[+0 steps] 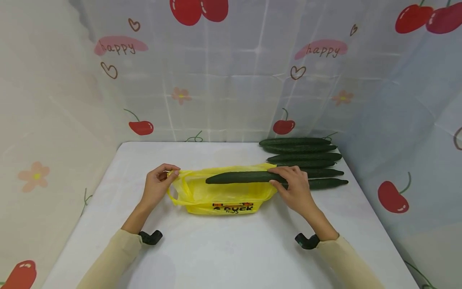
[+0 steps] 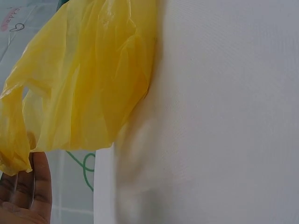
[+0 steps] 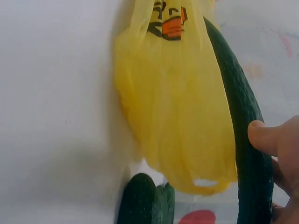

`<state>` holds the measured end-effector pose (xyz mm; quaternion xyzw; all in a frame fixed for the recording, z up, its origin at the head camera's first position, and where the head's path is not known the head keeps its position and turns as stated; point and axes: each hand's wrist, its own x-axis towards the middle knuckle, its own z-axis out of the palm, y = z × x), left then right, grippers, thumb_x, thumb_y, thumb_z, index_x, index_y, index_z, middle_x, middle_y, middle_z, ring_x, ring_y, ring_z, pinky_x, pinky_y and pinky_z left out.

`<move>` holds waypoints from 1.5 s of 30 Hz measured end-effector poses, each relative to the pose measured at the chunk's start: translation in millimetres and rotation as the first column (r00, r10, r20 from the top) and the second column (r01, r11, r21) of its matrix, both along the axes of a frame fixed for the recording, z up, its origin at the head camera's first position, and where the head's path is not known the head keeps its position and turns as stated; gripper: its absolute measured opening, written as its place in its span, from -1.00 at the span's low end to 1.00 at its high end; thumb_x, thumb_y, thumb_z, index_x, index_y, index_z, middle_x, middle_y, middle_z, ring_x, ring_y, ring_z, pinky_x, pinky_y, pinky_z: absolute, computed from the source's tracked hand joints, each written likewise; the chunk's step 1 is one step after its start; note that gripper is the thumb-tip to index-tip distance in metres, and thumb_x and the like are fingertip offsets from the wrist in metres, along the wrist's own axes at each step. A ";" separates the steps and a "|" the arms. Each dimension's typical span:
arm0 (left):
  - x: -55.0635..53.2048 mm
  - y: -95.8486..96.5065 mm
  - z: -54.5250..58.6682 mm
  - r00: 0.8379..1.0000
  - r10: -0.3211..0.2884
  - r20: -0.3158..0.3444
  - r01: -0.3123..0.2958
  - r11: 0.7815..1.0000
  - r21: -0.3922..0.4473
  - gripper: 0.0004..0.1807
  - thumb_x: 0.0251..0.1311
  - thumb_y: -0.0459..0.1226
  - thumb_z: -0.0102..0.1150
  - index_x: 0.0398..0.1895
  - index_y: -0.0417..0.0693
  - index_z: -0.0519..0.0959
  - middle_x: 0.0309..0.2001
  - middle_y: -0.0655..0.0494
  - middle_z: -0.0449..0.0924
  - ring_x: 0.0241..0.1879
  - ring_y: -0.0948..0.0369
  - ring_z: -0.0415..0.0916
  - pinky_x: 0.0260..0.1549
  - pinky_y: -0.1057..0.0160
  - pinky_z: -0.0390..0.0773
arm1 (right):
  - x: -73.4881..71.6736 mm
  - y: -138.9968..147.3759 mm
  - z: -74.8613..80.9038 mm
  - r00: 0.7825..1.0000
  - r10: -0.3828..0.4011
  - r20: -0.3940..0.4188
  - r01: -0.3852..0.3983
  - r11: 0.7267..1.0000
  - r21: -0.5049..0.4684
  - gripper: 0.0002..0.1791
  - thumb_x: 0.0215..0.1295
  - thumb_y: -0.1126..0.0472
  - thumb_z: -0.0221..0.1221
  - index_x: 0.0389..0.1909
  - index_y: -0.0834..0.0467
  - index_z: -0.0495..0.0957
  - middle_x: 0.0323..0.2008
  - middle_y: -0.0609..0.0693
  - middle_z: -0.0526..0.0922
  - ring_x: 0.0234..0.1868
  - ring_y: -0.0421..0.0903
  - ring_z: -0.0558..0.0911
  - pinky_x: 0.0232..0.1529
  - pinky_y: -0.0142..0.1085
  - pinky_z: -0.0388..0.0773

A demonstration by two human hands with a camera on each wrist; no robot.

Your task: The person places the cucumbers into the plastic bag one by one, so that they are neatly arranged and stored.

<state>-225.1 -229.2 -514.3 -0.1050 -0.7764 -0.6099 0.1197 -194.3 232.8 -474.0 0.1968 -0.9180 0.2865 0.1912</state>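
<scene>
A long dark green cucumber point(image 1: 238, 177) lies level across the mouth of a yellow plastic bag point(image 1: 223, 200) in the head view. My right hand point(image 1: 294, 188) grips it near its right end, thumb on the near side, as the right wrist view shows with the cucumber point(image 3: 240, 93) beside the bag point(image 3: 177, 112). At the bag's left end my left hand point(image 1: 159, 184) pinches the handle between thumb and fingers. The left wrist view has the bag point(image 2: 93, 84) stretched from that hand point(image 2: 28, 196). Printed lettering marks the bag's front.
Several more cucumbers point(image 1: 303, 156) lie side by side at the back right of the white table point(image 1: 216, 253), partly behind the right hand. Pale curtains point(image 1: 231, 100) printed with cherries and hearts hang behind the table and on both sides.
</scene>
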 end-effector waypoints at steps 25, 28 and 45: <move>-0.6 6.0 -4.0 1.000 -0.002 0.028 0.003 1.000 -0.009 -0.80 0.49 -0.21 0.34 0.01 -0.14 0.75 -0.07 0.07 0.72 -0.37 0.22 0.58 -0.27 0.48 0.60 | -4.2 -69.3 -5.9 0.998 -0.068 0.012 0.067 0.995 0.069 -0.61 0.40 0.09 0.43 0.23 -0.08 0.73 0.16 0.01 0.78 0.08 0.14 0.57 0.12 0.14 0.32; -1.1 6.0 -5.1 0.999 -0.009 0.032 0.009 1.000 -0.002 -0.80 0.49 -0.21 0.34 0.01 -0.14 0.75 -0.07 0.10 0.72 -0.35 0.24 0.60 -0.26 0.47 0.61 | -5.0 -74.1 -7.5 0.998 -0.061 0.023 0.060 0.997 0.056 -0.61 0.40 0.11 0.44 0.22 -0.08 0.73 0.17 0.02 0.79 0.07 0.14 0.58 0.13 0.13 0.32; 0.7 6.7 -8.4 1.000 -0.018 -0.004 0.018 1.000 -0.023 -0.80 0.52 -0.23 0.31 0.02 -0.16 0.74 -0.07 -0.02 0.72 -0.48 0.30 0.37 -0.39 0.43 0.45 | -22.7 -65.9 -15.0 0.971 0.127 0.205 -0.177 0.952 0.251 -0.60 0.53 -0.03 0.31 0.26 0.01 0.66 0.13 0.01 0.79 0.04 0.03 0.77 0.03 0.01 0.73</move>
